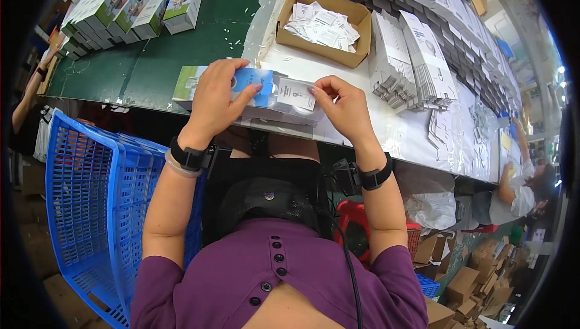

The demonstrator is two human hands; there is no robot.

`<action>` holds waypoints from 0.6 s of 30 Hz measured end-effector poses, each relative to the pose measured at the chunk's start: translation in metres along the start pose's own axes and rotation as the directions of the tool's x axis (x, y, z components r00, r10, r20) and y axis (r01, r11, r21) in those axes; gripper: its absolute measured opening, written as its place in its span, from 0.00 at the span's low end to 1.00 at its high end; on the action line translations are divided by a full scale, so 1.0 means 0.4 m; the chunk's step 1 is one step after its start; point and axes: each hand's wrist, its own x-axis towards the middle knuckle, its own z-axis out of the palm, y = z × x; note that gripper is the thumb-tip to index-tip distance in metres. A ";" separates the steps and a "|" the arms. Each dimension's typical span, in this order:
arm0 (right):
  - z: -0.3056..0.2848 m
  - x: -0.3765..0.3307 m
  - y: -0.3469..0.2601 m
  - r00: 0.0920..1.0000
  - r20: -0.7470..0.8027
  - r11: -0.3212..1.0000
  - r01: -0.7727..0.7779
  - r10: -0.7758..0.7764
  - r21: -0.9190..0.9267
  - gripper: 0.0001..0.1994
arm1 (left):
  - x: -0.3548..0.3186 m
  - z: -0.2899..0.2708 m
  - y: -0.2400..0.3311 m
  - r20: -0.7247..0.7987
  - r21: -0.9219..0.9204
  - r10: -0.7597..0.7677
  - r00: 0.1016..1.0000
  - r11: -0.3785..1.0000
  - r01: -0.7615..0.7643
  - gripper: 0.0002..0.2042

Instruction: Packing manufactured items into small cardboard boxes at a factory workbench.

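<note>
Across the near edge of the table lies a blue and green printed carton (257, 78). My left hand (217, 94) wraps over it from above, with the thumb pressed on its blue face. From the carton's right end a white inner part (290, 116) sticks out, with rounded pale shapes in it that I cannot make out. On top of this part sits a small white printed leaflet (296, 94). Thumb and forefinger of my right hand (341, 106) pinch the leaflet's right end; the other fingers are curled.
Beyond my hands stands an open cardboard box (323, 51) of small white leaflets. Finished-looking printed cartons (99, 15) are grouped at far left. Flat white cartons (393, 57) are stacked at right. A blue plastic basket (115, 166) is at my left. Other people work at both sides.
</note>
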 end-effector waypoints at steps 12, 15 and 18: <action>-0.004 -0.072 -0.042 0.902 0.108 0.771 0.416 -0.419 -0.482 0.09 | 0.004 0.002 -0.009 0.092 0.093 0.030 0.995 0.995 -0.038 0.23; -0.011 -0.082 -0.051 0.886 0.109 0.739 0.440 -0.451 -0.510 0.11 | 0.012 -0.011 -0.005 0.165 0.015 -0.013 0.986 1.000 0.011 0.27; -0.016 -0.088 -0.060 0.871 0.122 0.718 0.464 -0.475 -0.519 0.12 | 0.018 -0.026 -0.013 0.181 0.078 0.084 0.980 0.992 -0.100 0.33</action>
